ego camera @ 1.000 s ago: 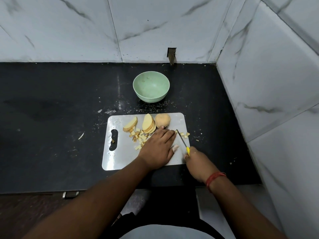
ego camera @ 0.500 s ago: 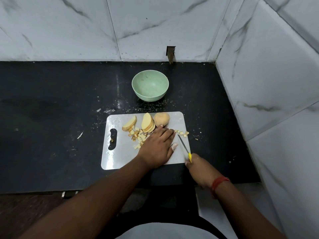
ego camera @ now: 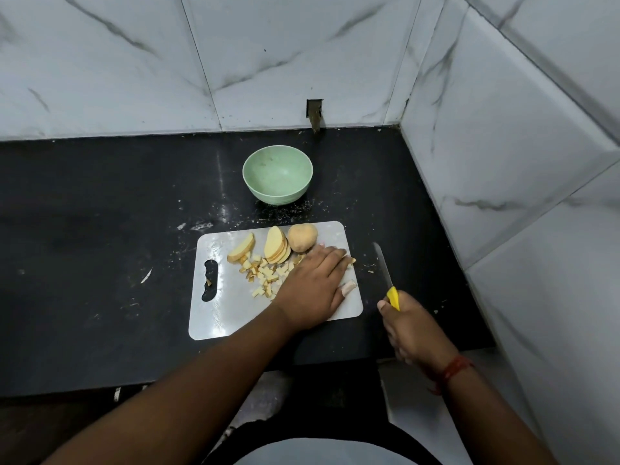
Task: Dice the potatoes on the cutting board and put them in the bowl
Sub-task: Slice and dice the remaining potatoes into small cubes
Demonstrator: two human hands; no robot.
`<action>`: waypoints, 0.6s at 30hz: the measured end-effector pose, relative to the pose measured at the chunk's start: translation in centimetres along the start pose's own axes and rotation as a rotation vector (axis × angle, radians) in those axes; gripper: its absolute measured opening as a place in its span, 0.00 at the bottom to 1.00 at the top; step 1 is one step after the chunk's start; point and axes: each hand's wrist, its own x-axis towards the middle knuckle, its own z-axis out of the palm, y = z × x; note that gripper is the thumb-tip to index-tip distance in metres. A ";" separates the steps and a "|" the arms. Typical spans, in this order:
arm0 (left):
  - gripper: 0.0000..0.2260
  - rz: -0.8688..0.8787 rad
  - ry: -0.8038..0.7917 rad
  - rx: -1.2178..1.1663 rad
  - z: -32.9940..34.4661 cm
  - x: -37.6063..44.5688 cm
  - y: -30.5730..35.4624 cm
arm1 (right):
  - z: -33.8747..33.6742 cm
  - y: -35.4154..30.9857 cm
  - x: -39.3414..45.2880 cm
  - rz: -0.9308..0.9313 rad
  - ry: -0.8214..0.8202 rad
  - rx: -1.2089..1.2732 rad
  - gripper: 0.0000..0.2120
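Change since earlier frames: our right hand [ego camera: 416,333] has drawn the knife [ego camera: 385,273] off the cutting board [ego camera: 218,317]; its blade now hangs over the bare bench [ego camera: 100,263], just right of the board's edge.
Right grip: we hold the yellow handle closed in our fingers, blade pointing away.
Left grip: our left hand [ego camera: 313,286] lies flat, fingers straight, on the board's right half, touching the diced pieces [ego camera: 265,275]; we judge it is gathering them.
Potatoes: a whole potato [ego camera: 302,237], a fanned stack of slices [ego camera: 276,246] and a separate slice [ego camera: 241,251] remain along the far edge.
Bowl: the green bowl [ego camera: 277,174] stands beyond the board, apart from it, and holds no potato we can see.
Risk, spill: sweeping with a flat palm could push cubes off the right edge, where stray bits [ego camera: 370,271] already lie.
Risk, cut: returning the blade while our fingers stay spread could nick them.
Risk, roll: nudging the whole potato may send it off the board.
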 end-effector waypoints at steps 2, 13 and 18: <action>0.27 0.076 -0.098 0.014 0.3 1.1 0.6 | -0.2 -0.2 0.2 -0.020 0.017 0.023 0.07; 0.26 0.028 -0.151 0.222 0.5 -0.6 -1.1 | -0.2 -0.2 -0.2 -0.034 -0.030 0.005 0.08; 0.22 -0.121 -0.026 0.142 -1.1 -1.2 -1.4 | 0.9 -0.8 -0.3 -0.094 -0.073 -0.034 0.09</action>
